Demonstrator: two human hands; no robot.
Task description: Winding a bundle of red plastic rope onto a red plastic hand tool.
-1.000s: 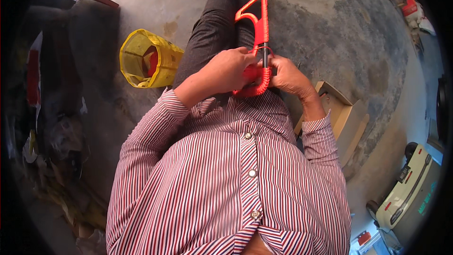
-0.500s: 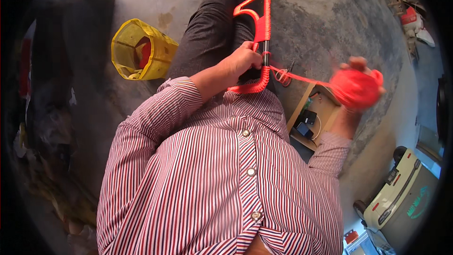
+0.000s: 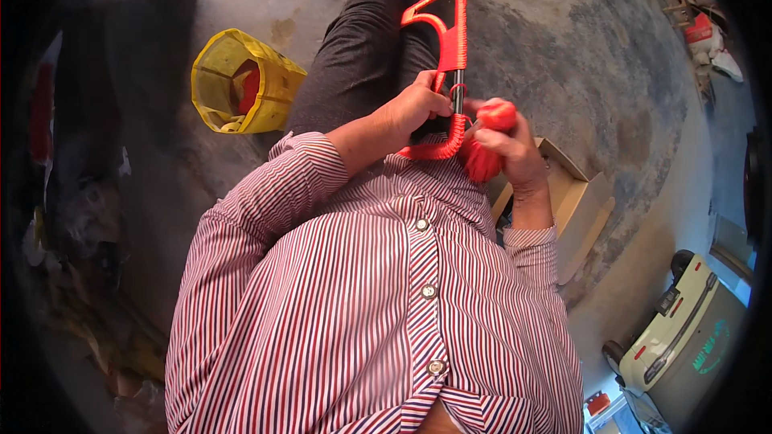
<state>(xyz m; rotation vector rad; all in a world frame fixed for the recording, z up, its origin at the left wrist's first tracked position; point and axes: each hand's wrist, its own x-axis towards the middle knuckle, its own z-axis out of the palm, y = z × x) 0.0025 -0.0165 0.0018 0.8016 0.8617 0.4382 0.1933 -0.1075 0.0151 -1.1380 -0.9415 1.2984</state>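
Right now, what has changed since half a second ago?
The right hand has swung back left, bringing the red yarn ball in beside the red-wrapped frame. It has not visibly let go. The left hand still grips the frame; the yellow bin stays put.

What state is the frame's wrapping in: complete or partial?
Partial: the frame is wound red above and below a largely bare dark stretch.
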